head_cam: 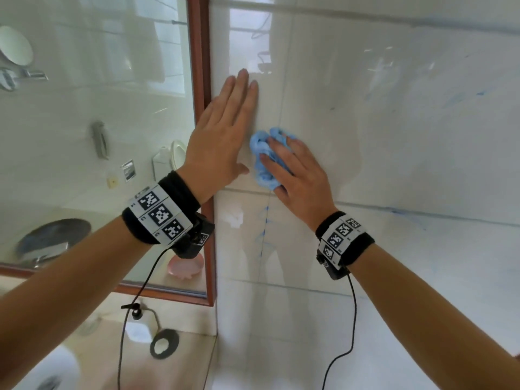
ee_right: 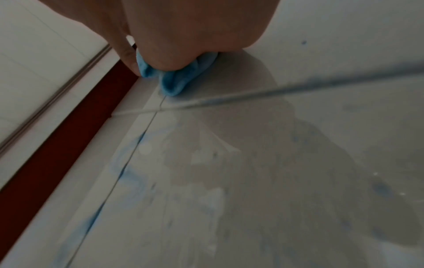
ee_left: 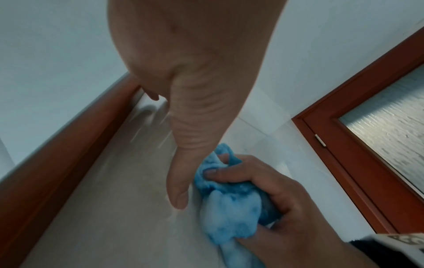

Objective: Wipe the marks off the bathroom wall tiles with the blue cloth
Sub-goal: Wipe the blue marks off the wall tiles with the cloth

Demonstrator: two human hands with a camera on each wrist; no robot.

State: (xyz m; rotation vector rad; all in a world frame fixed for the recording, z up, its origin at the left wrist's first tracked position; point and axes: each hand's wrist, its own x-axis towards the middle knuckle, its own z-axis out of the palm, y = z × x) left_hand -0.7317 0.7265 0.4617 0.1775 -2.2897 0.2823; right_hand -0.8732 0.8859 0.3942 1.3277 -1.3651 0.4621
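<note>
The wall tiles (head_cam: 365, 136) are looking glossy and smooth; the blue cloth (head_cam: 263, 153) under the right hand (head_cam: 301, 178) is looking soft, fluffy.

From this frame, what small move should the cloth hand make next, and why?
Probably slide down: the right hand presses the blue cloth just above the tile joint, and blue marks run along the vertical grout line directly below. The left hand braces flat on the wall.

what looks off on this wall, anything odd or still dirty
Blue marks zigzag down the vertical grout line below the blue cloth, and a blue streak runs along the horizontal joint to the right. Nothing looks broken or spilled.
</note>
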